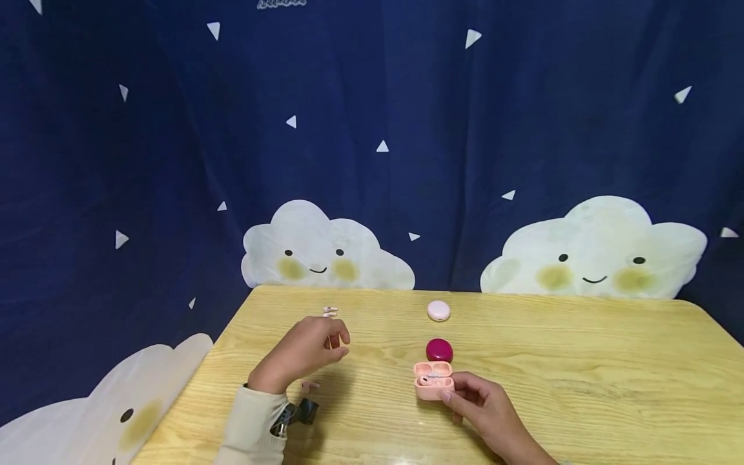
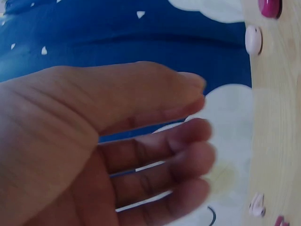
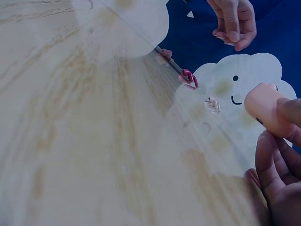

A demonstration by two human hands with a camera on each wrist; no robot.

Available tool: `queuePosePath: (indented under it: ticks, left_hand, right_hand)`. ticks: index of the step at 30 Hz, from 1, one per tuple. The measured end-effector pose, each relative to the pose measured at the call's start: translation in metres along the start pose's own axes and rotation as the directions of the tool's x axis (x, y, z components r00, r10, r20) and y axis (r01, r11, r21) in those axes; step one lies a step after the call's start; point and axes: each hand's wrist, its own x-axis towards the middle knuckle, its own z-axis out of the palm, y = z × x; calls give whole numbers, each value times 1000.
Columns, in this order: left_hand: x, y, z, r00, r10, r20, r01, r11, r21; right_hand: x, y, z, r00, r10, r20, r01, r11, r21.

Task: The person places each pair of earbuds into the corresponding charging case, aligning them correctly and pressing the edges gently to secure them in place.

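My right hand [image 1: 487, 408] holds a pink earbud case [image 1: 434, 391], thumb at its front and fingers behind. The case's lid is flipped up, and one pink earbud [image 1: 425, 380] shows in its left well. In the right wrist view the case [image 3: 265, 107] sits between thumb and fingertips. My left hand [image 1: 308, 352] is raised over the left of the table, fingers loosely bent, with nothing between them in the left wrist view. A loose pink earbud [image 1: 310, 385] lies beside the left wrist. Beyond the left hand lie pale pink earbuds [image 1: 330, 310], partly hidden by it.
A round magenta case [image 1: 439, 350] sits just behind the held case. Farther back is a round pale pink case [image 1: 438, 310]. The left wrist view also catches a magenta earbud [image 2: 281, 221]. A blue cloud-print curtain [image 1: 442, 161] hangs behind the wooden table [image 1: 581, 374].
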Motion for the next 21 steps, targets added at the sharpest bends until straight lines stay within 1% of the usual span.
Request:
queuePosePath:
  ticks: [4, 7, 10, 12, 16, 18, 21]
  left_hand:
    - [-4, -8, -3, 998, -60, 17, 60, 998, 3]
    - [-6, -14, -6, 994, -106, 15, 106, 994, 14]
    - [-10, -19, -10, 989, -146, 28, 145, 989, 24]
    - [-13, -21, -12, 985, -167, 51, 166, 986, 20]
    - [-16, -23, -13, 972, -204, 115, 205, 979, -2]
    - [-17, -24, -12, 965, -219, 148, 222, 975, -8]
    - [-19, -24, -9, 951, -248, 186, 251, 968, 8]
  right_hand:
    - [-1, 2, 0, 1000, -13, -14, 13, 1000, -4]
    - [-1, 3, -1, 1000, -28, -7, 28, 1000, -1]
    - [-1, 3, 0, 999, -42, 8, 42, 999, 2]
    - [-1, 3, 0, 999, -49, 11, 49, 999, -1]
    - [-1, 3, 0, 998, -65, -7, 65, 998, -12]
    - [-1, 4, 0, 997, -76, -15, 76, 997, -14]
    - [0, 4, 2, 996, -84, -13, 84, 996, -3]
